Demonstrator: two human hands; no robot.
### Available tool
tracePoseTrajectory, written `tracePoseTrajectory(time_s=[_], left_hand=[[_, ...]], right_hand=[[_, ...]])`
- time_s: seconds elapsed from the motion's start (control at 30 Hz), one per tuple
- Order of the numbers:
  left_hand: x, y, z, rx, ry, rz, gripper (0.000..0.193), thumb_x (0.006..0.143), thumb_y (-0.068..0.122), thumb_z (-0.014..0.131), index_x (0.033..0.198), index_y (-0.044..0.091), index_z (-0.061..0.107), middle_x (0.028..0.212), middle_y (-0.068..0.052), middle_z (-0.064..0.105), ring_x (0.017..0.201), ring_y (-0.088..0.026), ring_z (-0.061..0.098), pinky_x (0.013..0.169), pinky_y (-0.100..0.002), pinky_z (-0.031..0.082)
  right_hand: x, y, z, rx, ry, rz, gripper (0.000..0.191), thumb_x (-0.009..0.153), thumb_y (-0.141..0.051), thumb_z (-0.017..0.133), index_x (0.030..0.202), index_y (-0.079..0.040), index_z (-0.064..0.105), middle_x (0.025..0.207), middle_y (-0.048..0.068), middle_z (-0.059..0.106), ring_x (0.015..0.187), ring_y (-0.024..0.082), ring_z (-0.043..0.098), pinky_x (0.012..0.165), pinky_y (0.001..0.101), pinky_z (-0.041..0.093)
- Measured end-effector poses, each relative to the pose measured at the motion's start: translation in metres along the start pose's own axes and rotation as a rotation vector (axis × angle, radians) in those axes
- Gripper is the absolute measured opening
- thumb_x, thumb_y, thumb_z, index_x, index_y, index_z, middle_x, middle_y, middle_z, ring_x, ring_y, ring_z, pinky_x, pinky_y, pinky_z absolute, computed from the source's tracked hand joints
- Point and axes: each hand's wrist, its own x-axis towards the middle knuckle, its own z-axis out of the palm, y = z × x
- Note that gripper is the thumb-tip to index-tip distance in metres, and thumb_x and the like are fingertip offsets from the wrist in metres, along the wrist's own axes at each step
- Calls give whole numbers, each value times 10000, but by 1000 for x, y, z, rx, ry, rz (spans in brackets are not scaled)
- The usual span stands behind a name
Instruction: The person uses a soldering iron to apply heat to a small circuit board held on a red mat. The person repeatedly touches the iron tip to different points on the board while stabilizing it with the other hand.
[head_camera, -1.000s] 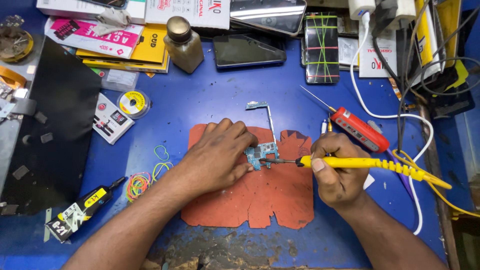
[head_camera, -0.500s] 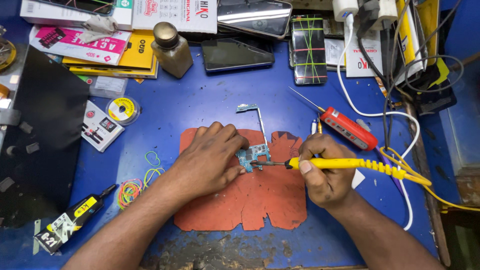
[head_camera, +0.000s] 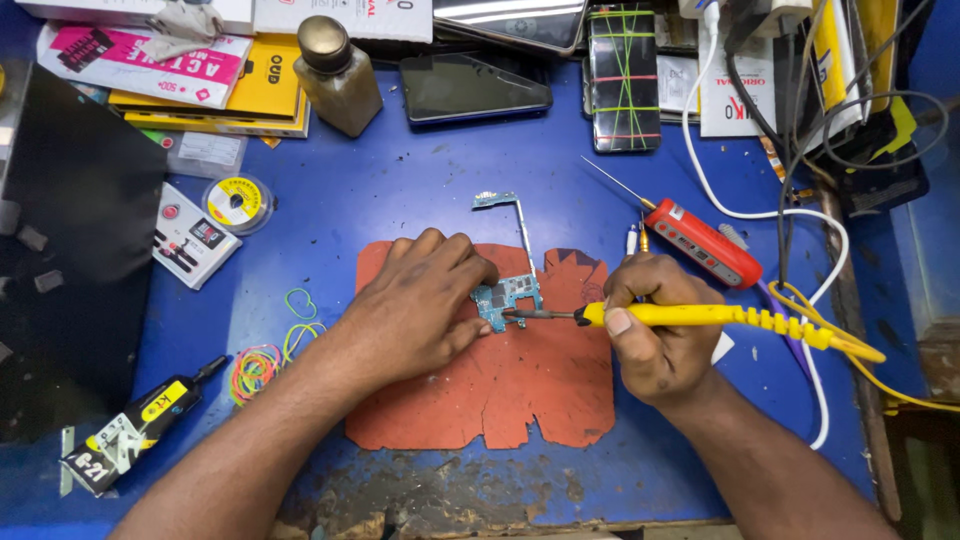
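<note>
A small blue-green circuit board lies on a worn orange mat on the blue worktop. My left hand presses down on the board's left part with its fingertips. My right hand grips a yellow soldering iron, and the iron's dark tip touches the board's lower edge. A thin L-shaped metal strip sticks up from the board toward the back.
A red pen-like tool lies right of the mat. Phones, a brown bottle, boxes and cables crowd the back. A solder spool, coloured rubber bands and a glue tube lie left.
Both hands hold nearly the same pose; the camera view has shifted slightly. The iron's tip stays at the board.
</note>
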Motion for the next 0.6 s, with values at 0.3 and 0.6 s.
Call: tracePoseTrajectory(time_s=[0.3,0.6], left_hand=[[0,0,-1,-1,-1,2,471,729,298,840,1115,89,668,1058,-69,581,1026,-285,536,893,-448,408],[0,0,0,0,5,8,470,725,292,844,1110,88,666,1055,-71,578,1029,-286,536,891,-451,408]], right_hand=[[-2,-1,1,10,9,16,164,966,-177,578,908,-28,542,778,67,594,662,131,566,604,264,468],[-1,-3,0,-1,3,2,162,969,-175,575,908,-30,541,777,66,588,626,126,563,583,259,465]])
